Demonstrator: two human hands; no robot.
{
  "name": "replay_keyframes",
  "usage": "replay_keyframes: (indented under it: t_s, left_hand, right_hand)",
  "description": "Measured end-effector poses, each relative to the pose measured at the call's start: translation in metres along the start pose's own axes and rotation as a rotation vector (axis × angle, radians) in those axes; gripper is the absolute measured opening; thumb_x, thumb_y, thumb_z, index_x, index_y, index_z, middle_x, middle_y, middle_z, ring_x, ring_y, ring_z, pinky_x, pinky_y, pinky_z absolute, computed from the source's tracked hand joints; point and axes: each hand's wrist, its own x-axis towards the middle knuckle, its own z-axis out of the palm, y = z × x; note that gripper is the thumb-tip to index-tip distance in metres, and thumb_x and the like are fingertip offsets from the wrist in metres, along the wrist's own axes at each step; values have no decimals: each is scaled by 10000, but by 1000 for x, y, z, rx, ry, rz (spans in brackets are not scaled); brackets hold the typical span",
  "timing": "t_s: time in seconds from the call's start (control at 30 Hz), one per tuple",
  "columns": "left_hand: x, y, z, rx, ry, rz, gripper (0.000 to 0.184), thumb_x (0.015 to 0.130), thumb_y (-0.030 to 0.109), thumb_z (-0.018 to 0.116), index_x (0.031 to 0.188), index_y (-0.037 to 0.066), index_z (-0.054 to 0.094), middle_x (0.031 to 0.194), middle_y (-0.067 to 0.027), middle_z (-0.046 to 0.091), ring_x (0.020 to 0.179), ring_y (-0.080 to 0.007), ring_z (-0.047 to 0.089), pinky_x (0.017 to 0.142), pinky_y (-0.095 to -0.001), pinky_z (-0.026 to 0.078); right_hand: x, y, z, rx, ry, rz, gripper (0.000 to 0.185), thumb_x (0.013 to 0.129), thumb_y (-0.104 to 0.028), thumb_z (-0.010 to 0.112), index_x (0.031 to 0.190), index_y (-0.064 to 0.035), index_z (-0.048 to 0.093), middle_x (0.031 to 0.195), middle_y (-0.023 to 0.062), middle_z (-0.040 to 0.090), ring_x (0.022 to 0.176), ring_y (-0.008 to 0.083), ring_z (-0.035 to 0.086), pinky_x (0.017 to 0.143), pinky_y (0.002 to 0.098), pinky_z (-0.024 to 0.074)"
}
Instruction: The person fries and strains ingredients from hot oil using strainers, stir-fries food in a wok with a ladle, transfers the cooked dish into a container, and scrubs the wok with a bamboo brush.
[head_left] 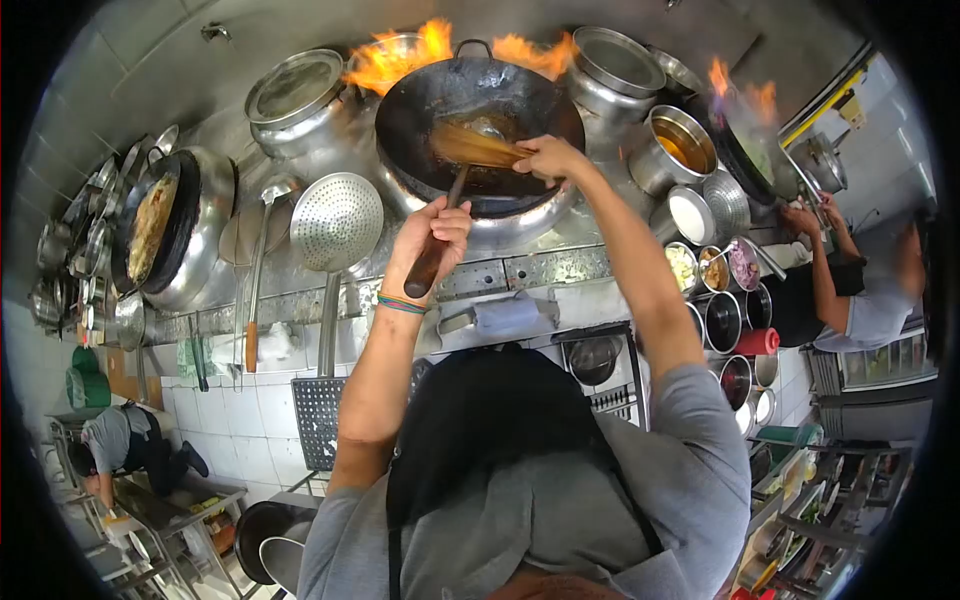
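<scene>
A large black wok (410,110) sits on the burner in front of me, with dark residue in its bottom. My right hand (552,160) is closed around the bound end of a bamboo wok brush (470,146), whose bristles fan out inside the wok. In my left hand (437,232) is the dark wooden handle of what appears to be a ladle (428,265). It slants over the near rim, and the brush partly covers its far end. Flames (405,60) rise behind the wok.
A perforated skimmer (337,220) and a ladle (268,200) lie left, near another wok (152,225) holding food. Lidded pots (297,88) flank the burner. At right are a pot of amber liquid (683,145), several seasoning containers (722,320) and a co-worker (850,270) by a flaming wok.
</scene>
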Motion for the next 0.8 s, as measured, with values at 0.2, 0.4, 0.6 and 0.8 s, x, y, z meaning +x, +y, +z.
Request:
replay_keyframes:
  t_s: [0.2,0.4,0.6,0.8]
  left_hand:
    - [-9,8,-17,-107,-105,-34,338,1049,197,409,1112,-133,436,707,-18,444,500,-104,445,430,-229,445]
    - [-8,11,-13,-106,-109,-53,345,1051,209,405,1111,-130,433,685,-12,432,489,-101,436,431,-233,447]
    - [1,10,-15,-84,-88,-72,355,1051,215,400,1090,-134,459,684,-6,428,500,-100,443,429,-233,441]
    - [5,9,-13,-111,-62,-89,371,1050,220,397,1087,-141,469,683,-12,433,484,-103,434,422,-233,430]
  right_hand:
    - [-9,-30,32,-700,413,-302,323,796,-188,624,1095,-84,692,908,163,727,883,339,724,751,467,583]
    - [-6,-29,28,-727,389,-248,345,813,-238,653,1129,-106,695,892,169,726,871,340,724,747,436,587]
    - [-1,-19,28,-705,371,-139,362,839,-308,669,1157,-135,678,951,135,729,894,346,720,795,452,578]
    - [-1,-6,31,-736,467,-121,306,839,-190,609,1137,-150,664,942,139,728,884,317,723,783,469,570]
